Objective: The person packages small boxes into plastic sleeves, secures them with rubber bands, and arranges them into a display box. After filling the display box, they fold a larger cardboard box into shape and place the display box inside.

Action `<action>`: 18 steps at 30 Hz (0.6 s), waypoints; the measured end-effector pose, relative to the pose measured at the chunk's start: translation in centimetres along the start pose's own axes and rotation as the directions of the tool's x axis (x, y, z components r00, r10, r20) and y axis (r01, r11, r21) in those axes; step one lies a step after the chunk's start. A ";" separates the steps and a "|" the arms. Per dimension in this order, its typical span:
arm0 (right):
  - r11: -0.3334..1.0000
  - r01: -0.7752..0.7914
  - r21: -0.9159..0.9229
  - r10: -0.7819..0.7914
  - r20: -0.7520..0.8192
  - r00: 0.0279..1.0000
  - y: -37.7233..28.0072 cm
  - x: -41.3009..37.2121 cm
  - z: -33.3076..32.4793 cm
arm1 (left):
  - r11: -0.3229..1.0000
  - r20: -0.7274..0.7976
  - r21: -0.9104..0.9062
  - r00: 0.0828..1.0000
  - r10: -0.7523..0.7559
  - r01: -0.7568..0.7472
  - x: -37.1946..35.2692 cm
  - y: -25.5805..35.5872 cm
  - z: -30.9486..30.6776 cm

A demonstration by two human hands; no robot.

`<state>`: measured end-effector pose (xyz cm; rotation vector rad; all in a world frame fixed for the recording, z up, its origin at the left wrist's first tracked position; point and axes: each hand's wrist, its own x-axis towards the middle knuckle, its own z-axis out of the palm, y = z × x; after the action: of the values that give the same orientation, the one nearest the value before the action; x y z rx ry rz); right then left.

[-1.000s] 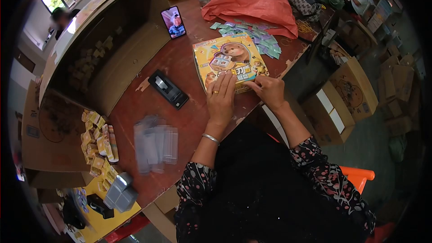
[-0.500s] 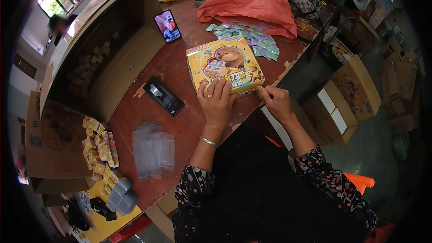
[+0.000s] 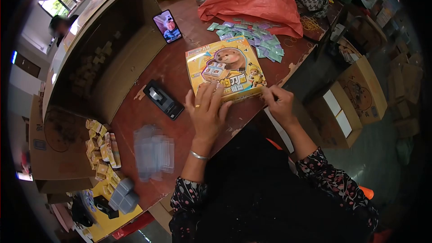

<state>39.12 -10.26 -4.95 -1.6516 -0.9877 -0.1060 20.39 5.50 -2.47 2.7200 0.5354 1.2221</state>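
A yellow printed box (image 3: 225,67) with a furry animal picture lies flat on the red-brown table (image 3: 130,126) in front of me. My left hand (image 3: 208,112) is open, its fingers stretched over the box's near left edge. At the near right corner of the box is my right hand (image 3: 280,103), closed in a pinch; what its fingertips hold, if anything, is hidden. To the left of the box sits a black tape dispenser (image 3: 163,100). Clear plastic sheets (image 3: 154,155) are piled nearer to me.
Green and purple sachets (image 3: 265,40) lie behind the box beside a red plastic bag (image 3: 252,6). A phone (image 3: 167,26) leans against a large open carton (image 3: 135,58). Small yellow packs (image 3: 101,148) are heaped at left. Another carton (image 3: 355,92) stands at right.
My left hand has slid left and toward me, uncovering more of the box's print, with its fingers more spread. My right hand stays pinched by the corner.
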 end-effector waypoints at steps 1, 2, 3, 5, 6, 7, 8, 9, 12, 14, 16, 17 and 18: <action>0.990 -0.095 0.106 0.108 -0.125 0.986 0.6 0.2 0.1 | 0.999 -0.010 0.007 0.999 -0.039 0.039 -0.1 0.4 -1.4; 0.986 -0.146 0.083 0.154 -0.100 0.983 1.9 0.4 -1.1 | 0.997 0.007 0.030 0.997 -0.078 0.078 -0.2 0.3 -2.3; 0.988 -0.135 0.081 0.142 -0.096 0.985 1.9 0.9 -1.3 | 0.976 0.099 -0.041 0.973 -0.208 0.213 -1.0 0.1 -2.3; 0.992 -0.096 0.084 0.103 -0.077 0.992 1.4 2.3 -1.7 | 0.862 0.283 -0.134 0.853 -0.440 0.489 -2.5 -0.6 -1.8; 0.994 -0.110 -0.024 0.112 0.100 0.989 2.2 2.4 -2.3 | 0.866 0.291 -0.082 0.843 -0.452 0.493 -2.7 -0.5 -1.3; 0.991 -0.124 -0.055 0.132 0.179 0.975 2.7 2.2 -2.0 | 0.870 0.254 -0.072 0.852 -0.457 0.488 -2.8 -0.4 -0.9; 0.986 -0.138 -0.091 0.157 0.254 0.954 3.2 1.7 -1.7 | 0.873 0.221 -0.065 0.860 -0.459 0.483 -2.6 -0.1 -0.5; 0.980 -0.143 -0.136 0.182 0.342 0.922 3.4 1.4 -1.3 | 0.877 0.188 -0.059 0.868 -0.460 0.477 -2.4 0.1 -0.1; 0.987 -0.106 -0.121 0.141 0.325 0.935 1.4 0.6 0.0 | 0.840 0.115 -0.167 0.856 -0.503 0.516 -2.1 -0.1 1.1; 0.991 -0.101 -0.091 0.125 0.308 0.943 0.8 0.4 -0.5 | 0.811 0.145 -0.244 0.847 -0.512 0.532 -1.9 0.1 0.6; 0.990 -0.123 -0.063 0.136 0.290 0.947 0.1 0.2 -1.2 | 0.817 0.149 -0.263 0.858 -0.491 0.513 -1.6 0.9 -0.6; 0.988 -0.145 -0.052 0.154 0.274 0.949 0.0 -0.1 -2.1 | 0.841 0.137 -0.249 0.877 -0.461 0.480 -1.6 2.0 -1.2; 0.985 -0.166 -0.042 0.171 0.258 0.951 0.2 -0.4 -3.1 | 0.863 0.125 -0.237 0.895 -0.429 0.446 -1.8 3.2 -1.6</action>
<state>40.29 -13.03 -4.22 -1.7920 -1.0383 0.2228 18.99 1.84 -1.89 2.2410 0.8599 0.9932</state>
